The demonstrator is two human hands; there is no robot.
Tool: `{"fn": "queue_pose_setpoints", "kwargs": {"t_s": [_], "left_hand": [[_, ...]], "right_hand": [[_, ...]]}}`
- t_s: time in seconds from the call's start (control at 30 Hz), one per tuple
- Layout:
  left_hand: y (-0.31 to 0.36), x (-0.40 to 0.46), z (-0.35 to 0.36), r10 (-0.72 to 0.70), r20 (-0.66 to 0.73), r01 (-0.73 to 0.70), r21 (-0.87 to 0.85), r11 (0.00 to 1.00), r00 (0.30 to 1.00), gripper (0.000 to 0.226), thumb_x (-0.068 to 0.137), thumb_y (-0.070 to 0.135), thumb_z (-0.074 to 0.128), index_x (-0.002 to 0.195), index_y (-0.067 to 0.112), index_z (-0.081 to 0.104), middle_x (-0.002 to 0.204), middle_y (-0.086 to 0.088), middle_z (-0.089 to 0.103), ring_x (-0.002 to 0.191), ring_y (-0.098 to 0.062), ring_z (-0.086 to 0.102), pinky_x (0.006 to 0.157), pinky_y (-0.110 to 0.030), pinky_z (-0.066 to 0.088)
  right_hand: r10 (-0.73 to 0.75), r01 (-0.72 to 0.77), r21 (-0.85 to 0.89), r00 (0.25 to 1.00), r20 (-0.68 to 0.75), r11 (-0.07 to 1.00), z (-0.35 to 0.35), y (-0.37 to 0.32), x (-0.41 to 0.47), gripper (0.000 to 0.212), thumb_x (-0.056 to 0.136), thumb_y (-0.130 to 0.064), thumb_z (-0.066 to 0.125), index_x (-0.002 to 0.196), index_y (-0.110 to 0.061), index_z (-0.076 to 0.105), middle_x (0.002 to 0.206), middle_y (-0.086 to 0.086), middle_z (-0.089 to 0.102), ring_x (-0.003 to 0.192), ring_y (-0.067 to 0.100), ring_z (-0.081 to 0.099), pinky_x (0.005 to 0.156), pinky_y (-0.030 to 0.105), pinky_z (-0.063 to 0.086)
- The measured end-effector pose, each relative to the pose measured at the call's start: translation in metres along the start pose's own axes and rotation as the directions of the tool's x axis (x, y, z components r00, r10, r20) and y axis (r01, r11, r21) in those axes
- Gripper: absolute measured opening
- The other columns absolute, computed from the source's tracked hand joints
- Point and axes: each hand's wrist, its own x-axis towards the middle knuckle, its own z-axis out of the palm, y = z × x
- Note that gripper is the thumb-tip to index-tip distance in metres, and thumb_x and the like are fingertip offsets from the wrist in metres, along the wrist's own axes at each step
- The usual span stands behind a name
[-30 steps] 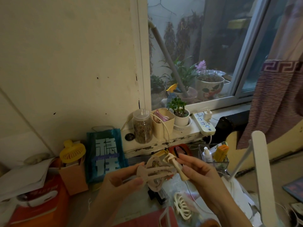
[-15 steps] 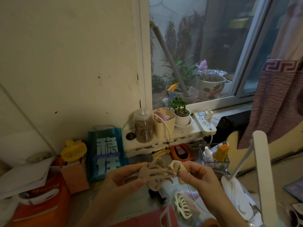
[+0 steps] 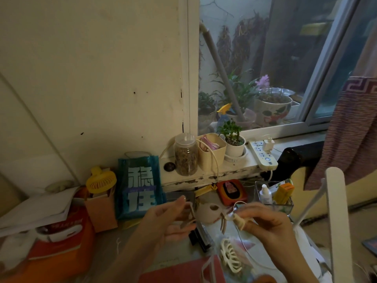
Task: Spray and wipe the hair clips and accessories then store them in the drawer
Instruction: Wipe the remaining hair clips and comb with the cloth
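Motion blurs a large beige claw clip (image 3: 208,213) held up between my hands over the cluttered table. My left hand (image 3: 169,219) grips it by the teeth on its left side, thumb above and fingers below. My right hand (image 3: 267,223) pinches a small cream clip (image 3: 239,221) just right of the beige one, close to or touching it. A white claw clip (image 3: 230,256) lies on a plastic sheet on the table below my right hand. A small white bottle (image 3: 265,193) stands in a clear glass box (image 3: 285,206) behind my right hand.
A teal bag (image 3: 138,190), a yellow fan (image 3: 101,179) and an orange bag (image 3: 57,242) crowd the left. On the sill stand a jar (image 3: 186,157), a beige cup (image 3: 210,153), a potted plant (image 3: 234,148) and a power strip (image 3: 263,154). A white bar (image 3: 336,221) rises at the right.
The beige clip has turned and shifted right, its round body now facing me. My hands have moved slightly apart, and the left fingers have loosened around the teeth.
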Motion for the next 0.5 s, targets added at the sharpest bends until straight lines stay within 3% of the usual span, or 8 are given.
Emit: {"fn": "queue_pose_setpoints", "kwargs": {"t_s": [0.2,0.37,0.43,0.5], "left_hand": [[-0.0027,-0.0021,-0.0029,0.106,-0.027,-0.102,0.112,0.988,0.994,0.036,0.062,0.03,0.07,0.096,0.02,0.073,0.084,0.001,0.075,0.075,-0.011,0.07,0.062,-0.021,0.055],[-0.0056,-0.0049,-0.0054,0.182,-0.045,-0.172,0.176,0.969,0.982,0.026,0.068,0.008,0.076,0.093,0.016,0.074,0.09,-0.001,0.075,0.076,-0.015,0.071,0.058,-0.019,0.052],[-0.007,-0.0067,-0.0054,0.214,-0.039,-0.202,0.196,0.959,0.976,0.029,0.065,0.008,0.077,0.092,0.016,0.074,0.09,0.001,0.075,0.078,-0.016,0.071,0.06,-0.02,0.054],[-0.0094,-0.008,-0.0055,0.249,-0.04,-0.235,0.212,0.949,0.968,0.031,0.063,0.005,0.078,0.092,0.015,0.073,0.088,0.002,0.075,0.08,-0.015,0.071,0.063,-0.019,0.054]], "right_hand": [[0.004,-0.001,-0.098,1.0,0.027,0.995,0.0003,0.0027,-0.0023,0.033,0.06,-0.058,0.075,0.076,-0.029,0.077,0.082,-0.003,0.074,0.084,0.019,0.068,0.077,0.03,0.054],[0.073,-0.069,-0.072,0.996,0.056,0.995,0.0023,0.0071,-0.0037,0.042,0.052,-0.064,0.077,0.08,-0.033,0.077,0.087,-0.004,0.074,0.087,0.014,0.069,0.077,0.023,0.054],[0.098,-0.097,-0.044,0.995,0.022,0.994,0.0043,0.0069,-0.0037,0.047,0.049,-0.064,0.079,0.083,-0.031,0.077,0.088,0.001,0.074,0.086,0.017,0.069,0.075,0.023,0.055],[0.105,-0.106,-0.008,0.992,-0.073,0.994,0.0054,0.0034,-0.0027,0.033,0.058,-0.05,0.08,0.086,-0.032,0.077,0.087,0.004,0.074,0.084,0.02,0.069,0.07,0.021,0.055]]}}
